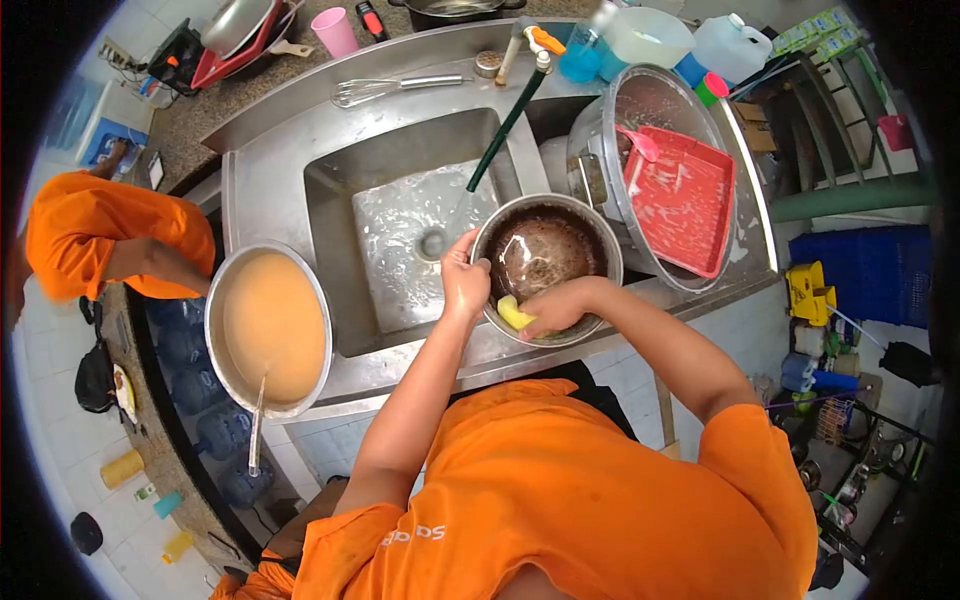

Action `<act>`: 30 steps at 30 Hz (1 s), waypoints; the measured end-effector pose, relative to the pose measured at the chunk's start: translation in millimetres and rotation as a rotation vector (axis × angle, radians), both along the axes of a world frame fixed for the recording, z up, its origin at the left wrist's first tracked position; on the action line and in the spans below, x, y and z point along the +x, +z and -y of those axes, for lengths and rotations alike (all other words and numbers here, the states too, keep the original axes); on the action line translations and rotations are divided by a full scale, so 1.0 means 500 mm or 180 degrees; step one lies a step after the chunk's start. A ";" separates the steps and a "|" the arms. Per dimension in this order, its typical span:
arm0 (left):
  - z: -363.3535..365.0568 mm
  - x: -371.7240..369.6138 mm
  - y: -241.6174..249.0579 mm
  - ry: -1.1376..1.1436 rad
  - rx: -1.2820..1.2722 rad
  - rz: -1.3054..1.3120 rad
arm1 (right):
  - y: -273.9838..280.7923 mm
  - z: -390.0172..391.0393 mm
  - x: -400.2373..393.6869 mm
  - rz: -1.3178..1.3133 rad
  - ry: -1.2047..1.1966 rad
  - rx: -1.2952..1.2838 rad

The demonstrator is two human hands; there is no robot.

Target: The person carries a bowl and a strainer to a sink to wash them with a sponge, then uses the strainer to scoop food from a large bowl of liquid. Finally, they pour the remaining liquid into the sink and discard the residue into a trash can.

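A round metal pot (pixel 548 228) with a dark brown, wet inside sits tilted toward me at the sink's front right edge. My left hand (pixel 466 276) is closed on its left rim, thumb over the edge. Inside the pot, my right hand (pixel 562 306) presses a yellow sponge (pixel 514 313) against the near left wall; some of its fingers are hidden. A dark green hose (pixel 508 130) hangs from the tap (pixel 543 42) into the steel sink (pixel 335 190), just left of the pot, and water runs from its end.
Left of the sink stands a large pot of orange liquid (pixel 270 325) with a ladle handle (pixel 257 430). To the right, a big grey tub (pixel 590 150) holds a soapy red tray (pixel 680 200). A whisk (pixel 400 88) lies behind the sink. Another person (pixel 120 235) stands at left.
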State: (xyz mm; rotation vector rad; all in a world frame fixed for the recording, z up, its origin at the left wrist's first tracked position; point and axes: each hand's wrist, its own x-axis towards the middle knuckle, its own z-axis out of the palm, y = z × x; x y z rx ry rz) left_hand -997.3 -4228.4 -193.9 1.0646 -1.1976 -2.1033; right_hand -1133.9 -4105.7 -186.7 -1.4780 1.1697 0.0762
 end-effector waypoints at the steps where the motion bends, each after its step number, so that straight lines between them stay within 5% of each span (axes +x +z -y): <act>1: -0.010 -0.005 -0.008 -0.0012 -0.0186 0.0046 | 0.038 0.026 0.002 0.0071 -0.0143 0.1201; 6: -0.007 -0.010 -0.052 -0.0013 -0.0355 0.0058 | -0.073 0.009 0.015 0.0896 -0.1337 0.0832; 13: -0.008 -0.021 -0.038 -0.0004 -0.0559 0.0270 | -0.175 0.031 0.114 -0.0889 -0.1657 -0.0675; 15: -0.010 -0.025 -0.035 -0.0067 -0.0675 0.0384 | -0.200 0.058 0.126 -0.1079 -0.2708 -0.1281; 18: -0.012 -0.025 -0.047 -0.0022 -0.1065 0.0535 | -0.046 0.075 0.074 -0.2156 -0.1862 -0.1214; 20: -0.018 -0.022 -0.053 0.0095 -0.1335 0.0553 | -0.103 0.035 -0.007 -0.2405 -0.2261 -0.1428; 24: -0.025 -0.030 -0.054 0.0057 -0.1486 0.0674 | -0.076 -0.044 0.004 -0.2573 -0.1133 -0.1960; 26: -0.027 -0.028 -0.038 0.0037 -0.1544 0.0697 | -0.073 -0.067 0.001 -0.1899 -0.0873 -0.1533; 30: -0.029 -0.030 -0.032 0.0069 -0.1863 0.0822 | -0.054 -0.030 -0.075 -0.2140 -0.1982 -0.1393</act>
